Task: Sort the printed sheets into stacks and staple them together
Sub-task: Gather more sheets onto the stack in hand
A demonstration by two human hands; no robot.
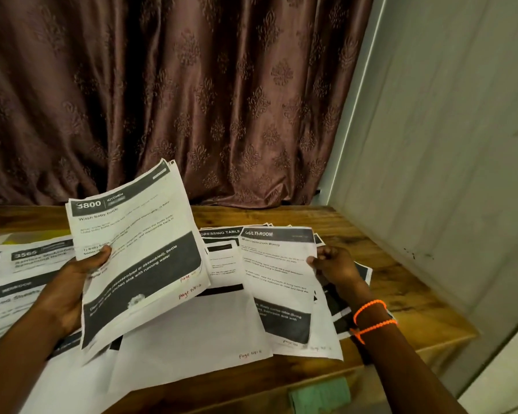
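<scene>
So we've got a wooden table [371,234] pushed up against a brownish patterned curtain [192,85], with a pale wall [446,144] on the right, and the tabletop is pretty much buried in printed sheets. Our left hand [72,282] is holding up a small bundle of pages [138,249], lifted off the table and tilted, with the thumb curled over the front of the top page and the other fingers hidden behind it. The top page there reads "3800 / KITCHEN / Wash baby bottle" and has "Page No" handwritten in red near the bottom corner. Our right hand [335,264] is pinching the right edge of the MULTI-ROOM sheet [278,282], thumb and fingertips closed on the paper; that sheet sits on top of a messy pile [353,297] on the right side of the table, and we can't tell if it's fully flat or slightly raised. Just left of it a sheet headed DRESSING TABLE [222,234] pokes out from under. In the middle there's a mostly blank white page [198,330] with a handwritten page note at its corner, and more printed pages [27,264] are spread along the left, one marked 3565. The right wrist has orange bead bracelets [371,318]. Something green [320,392] sits below the table's front edge, too blurry to tell what.
</scene>
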